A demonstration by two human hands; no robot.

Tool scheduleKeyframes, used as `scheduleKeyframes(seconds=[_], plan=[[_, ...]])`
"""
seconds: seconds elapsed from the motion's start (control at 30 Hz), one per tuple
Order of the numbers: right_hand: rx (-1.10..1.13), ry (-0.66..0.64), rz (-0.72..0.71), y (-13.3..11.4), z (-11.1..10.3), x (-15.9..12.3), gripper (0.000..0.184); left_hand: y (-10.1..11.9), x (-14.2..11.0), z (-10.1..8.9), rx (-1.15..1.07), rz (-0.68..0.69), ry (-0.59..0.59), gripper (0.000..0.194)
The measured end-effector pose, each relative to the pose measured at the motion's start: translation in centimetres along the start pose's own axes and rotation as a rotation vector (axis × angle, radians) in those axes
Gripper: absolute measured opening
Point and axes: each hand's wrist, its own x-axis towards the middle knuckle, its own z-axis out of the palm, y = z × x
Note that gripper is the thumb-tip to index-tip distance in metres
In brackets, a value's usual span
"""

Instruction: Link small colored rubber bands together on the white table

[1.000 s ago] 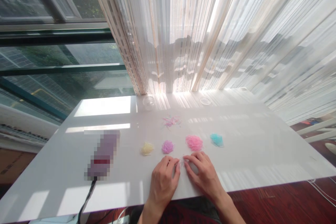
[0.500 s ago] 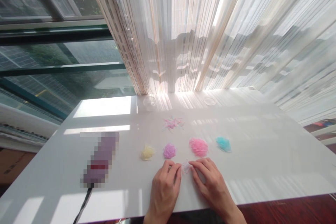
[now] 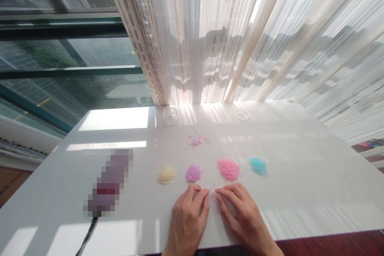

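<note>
Strands [image 3: 213,196], pale and thin, lie on the white table [image 3: 300,176] between my hands, nearer me than the pink pile [image 3: 229,169]. My left hand [image 3: 188,216] has thumb and fingertips pinched together; my right [image 3: 241,212] holds its thumb and forefinger slightly parted beside them.

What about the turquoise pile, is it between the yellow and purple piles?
No, the turquoise pile lies at the row's right end, beyond the pink pile.
</note>
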Motion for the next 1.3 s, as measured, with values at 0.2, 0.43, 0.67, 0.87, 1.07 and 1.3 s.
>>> scheduleKeyframes(seconds=[0.2,0.43,0.67,0.87,1.07,1.3], plan=[[-0.005,0.002,-0.009,0.1,0.0,-0.1,0.02,0.0,0.0,0.0,0.009,0.02,0.011,0.021],[0.079,0.011,-0.039,-0.7,0.0,-0.3,0.021,0.2,0.1,-0.8,-0.074,0.023,0.033,0.014],[0.146,0.043,-0.05,-1.4,0.4,0.1,0.014,0.2,-0.3,-1.0,-0.155,0.034,0.043,0.012],[0.182,0.031,-0.011,-1.2,0.2,0.1,0.013,0.1,-0.5,-1.1,-0.285,-0.037,-0.007,0.011],[0.205,0.019,0.022,-1.3,0.0,0.0,0.014,-0.1,-0.6,-1.2,-0.399,-0.112,-0.057,0.009],[0.266,0.016,0.084,-1.1,-0.1,0.0,0.009,-0.3,-0.2,-1.3,-0.486,-0.04,-0.05,0.01]])
